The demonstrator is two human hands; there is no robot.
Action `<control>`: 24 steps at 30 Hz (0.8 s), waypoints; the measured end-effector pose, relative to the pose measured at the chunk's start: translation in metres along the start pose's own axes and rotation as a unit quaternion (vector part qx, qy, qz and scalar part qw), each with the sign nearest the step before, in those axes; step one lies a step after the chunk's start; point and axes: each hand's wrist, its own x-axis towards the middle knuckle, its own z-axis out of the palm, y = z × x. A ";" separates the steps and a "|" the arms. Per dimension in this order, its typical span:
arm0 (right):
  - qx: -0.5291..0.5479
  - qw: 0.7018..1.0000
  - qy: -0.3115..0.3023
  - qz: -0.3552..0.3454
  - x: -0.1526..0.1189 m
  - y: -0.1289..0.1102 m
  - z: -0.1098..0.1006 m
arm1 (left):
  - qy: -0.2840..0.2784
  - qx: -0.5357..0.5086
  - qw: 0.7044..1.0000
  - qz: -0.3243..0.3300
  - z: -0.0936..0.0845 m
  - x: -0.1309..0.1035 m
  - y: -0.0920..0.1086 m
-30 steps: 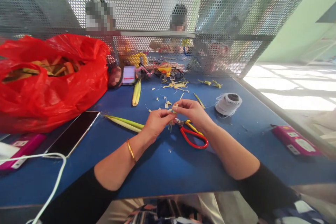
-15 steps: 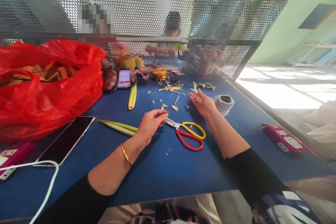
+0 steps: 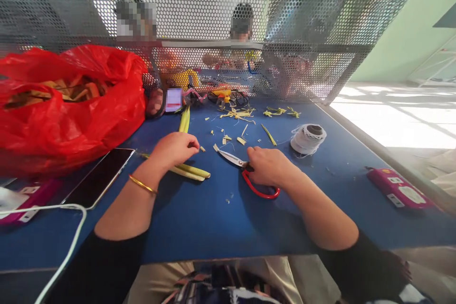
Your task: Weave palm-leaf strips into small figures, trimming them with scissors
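Observation:
My left hand [image 3: 175, 151], with a gold bangle at the wrist, hovers over pale green husk strips [image 3: 192, 172]; its fingers are curled and what they pinch, if anything, is too small to name. My right hand [image 3: 269, 165] is closed over the handles of the scissors [image 3: 231, 157], covering the yellow loop while the red loop shows below. The blades point left, lying on the blue table. A thin green strip [image 3: 268, 135] lies beyond my right hand, near a spool of white thread [image 3: 308, 139]. Another husk piece [image 3: 184, 119] lies behind my left hand.
On the left are a red plastic bag [image 3: 124, 85] of husks, a dark phone [image 3: 98, 178] and a white cable [image 3: 73, 242]. A magenta case [image 3: 399, 187] sits at right. Husk scraps [image 3: 239, 114] lie before a perforated metal screen [image 3: 199, 14], with people behind it.
My left hand has moved left, off the scissor tips. My right hand has come down from its open pose onto the scissor handles. A green strip now lies beside the thread spool.

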 end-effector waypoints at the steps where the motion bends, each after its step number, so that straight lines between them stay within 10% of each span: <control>1: 0.003 1.000 -0.010 -0.003 0.001 0.001 0.001 | -0.019 0.035 0.999 -0.009 -0.006 0.001 -0.007; 9: 0.016 0.998 -0.055 0.021 0.010 0.006 0.005 | -0.212 -0.004 0.977 -0.010 -0.011 -0.002 -0.015; 16: 0.006 0.997 -0.046 0.053 0.011 0.010 0.004 | -0.201 0.089 0.975 0.020 -0.007 -0.004 -0.012; 24: 0.227 0.955 0.183 -0.052 0.016 -0.007 0.008 | -0.105 0.057 0.982 0.146 0.010 -0.013 0.022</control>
